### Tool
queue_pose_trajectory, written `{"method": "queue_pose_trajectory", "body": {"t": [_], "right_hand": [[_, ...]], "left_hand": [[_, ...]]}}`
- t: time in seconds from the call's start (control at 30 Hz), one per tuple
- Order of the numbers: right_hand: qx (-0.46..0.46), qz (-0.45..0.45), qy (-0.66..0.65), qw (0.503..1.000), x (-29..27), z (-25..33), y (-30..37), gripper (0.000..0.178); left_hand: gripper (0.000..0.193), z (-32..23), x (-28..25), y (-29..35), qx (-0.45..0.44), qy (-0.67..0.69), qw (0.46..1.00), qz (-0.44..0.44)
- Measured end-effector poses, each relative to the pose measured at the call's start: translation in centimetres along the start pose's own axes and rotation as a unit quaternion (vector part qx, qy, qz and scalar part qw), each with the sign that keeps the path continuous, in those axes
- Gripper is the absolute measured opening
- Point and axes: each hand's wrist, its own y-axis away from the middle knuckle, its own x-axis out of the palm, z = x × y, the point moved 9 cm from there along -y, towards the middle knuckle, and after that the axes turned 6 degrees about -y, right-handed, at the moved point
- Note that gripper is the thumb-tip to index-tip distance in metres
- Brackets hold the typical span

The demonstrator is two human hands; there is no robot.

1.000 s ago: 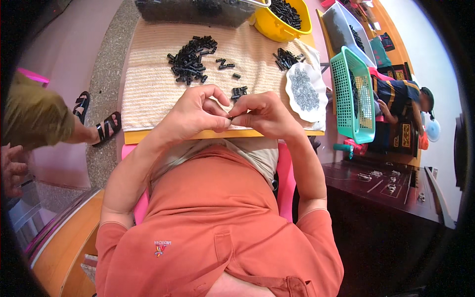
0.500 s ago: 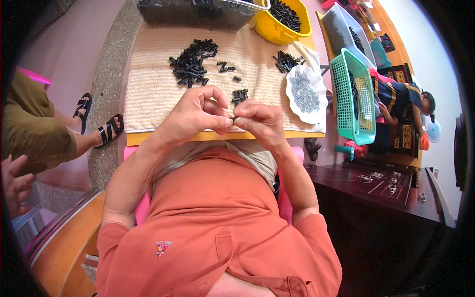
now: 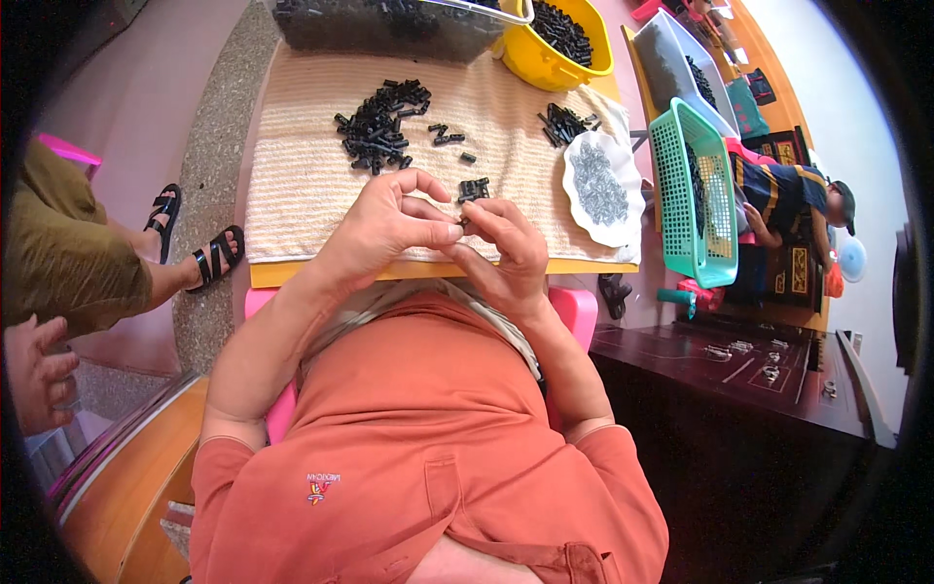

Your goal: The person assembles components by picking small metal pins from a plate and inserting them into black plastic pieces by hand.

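Over the table's near edge my two hands meet at their fingertips. My left hand [image 3: 394, 224] is closed, thumb and fingers pinching a small dark piece [image 3: 463, 223], mostly hidden by the fingers. My right hand [image 3: 509, 251] is closed on the same piece from the other side. Just beyond the fingertips lies a small cluster of short black tubular pieces [image 3: 474, 188]. Farther off, a larger heap of the same black pieces [image 3: 377, 134] rests on the striped towel [image 3: 302, 185]. A scalloped white dish [image 3: 613, 235] at the right holds many small clear pieces [image 3: 600, 185].
More black parts [image 3: 564, 125] lie beyond the dish. A clear bin [image 3: 389, 37] and yellow basin [image 3: 540, 66] stand at the far edge. To the right are a green basket [image 3: 715, 263] and a seated person [image 3: 778, 190]. Another person's legs [image 3: 78, 248] and hand [image 3: 44, 375] show at left.
My right hand's fingers have shifted, its thumb dropping lower and its index finger now over the piece. My left hand stays nearly in place.
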Motion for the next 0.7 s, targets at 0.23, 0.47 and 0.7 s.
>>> {"method": "queue_pose_trajectory", "body": {"t": [0.23, 0.47, 0.7], "right_hand": [[-0.022, -0.032, 0.073, 0.997, 0.1, 0.8, -0.2, 0.048], [-0.043, -0.060, 0.093, 0.993, 0.0, 0.6, 0.2, 0.046], [-0.082, -0.057, 0.117, 0.988, 0.1, 1.3, 0.0, 0.041]], "left_hand": [[0.037, 0.3, -0.2, 0.0, -0.003, -0.005, 1.000, -0.008], [0.037, 0.1, -0.1, 0.3, -0.005, -0.016, 1.000, -0.026], [0.033, 0.3, -0.2, 0.0, 0.013, -0.036, 0.999, -0.020]]}}
